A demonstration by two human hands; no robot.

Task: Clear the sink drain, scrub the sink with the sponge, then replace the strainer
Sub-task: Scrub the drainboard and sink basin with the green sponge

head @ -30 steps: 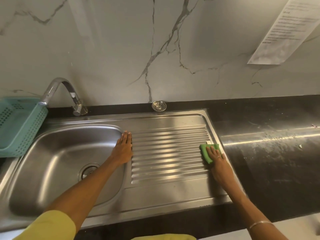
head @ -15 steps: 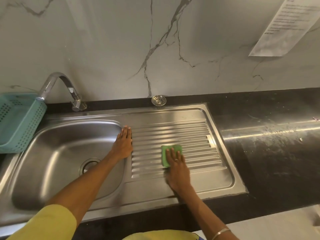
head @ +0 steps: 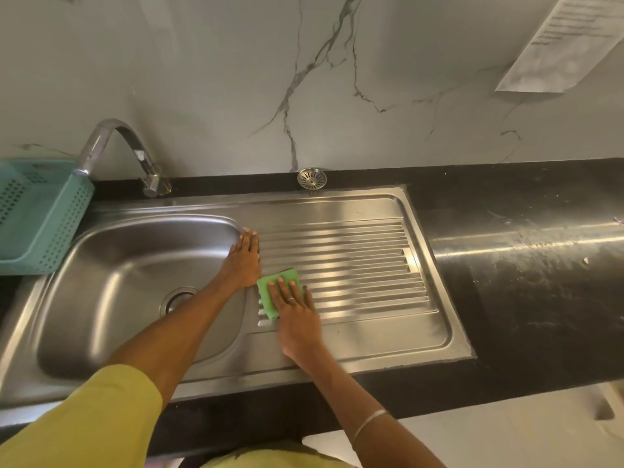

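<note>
A steel sink with a ribbed drainboard fills the counter. My right hand presses a green sponge flat against the left end of the drainboard ribs, fingers straight on top of it. My left hand rests flat on the ridge between basin and drainboard, fingers straight. The open drain shows in the basin floor, partly behind my left forearm. The round metal strainer lies on the black counter strip against the wall, behind the drainboard.
A curved tap stands behind the basin. A teal perforated basket sits at the left edge, overlapping the sink rim. Black countertop with white smears stretches right. A paper sheet hangs on the marble wall.
My right hand has slid the sponge leftward across the drainboard, from its right edge to the left end beside my left hand. The left hand has stayed in place.
</note>
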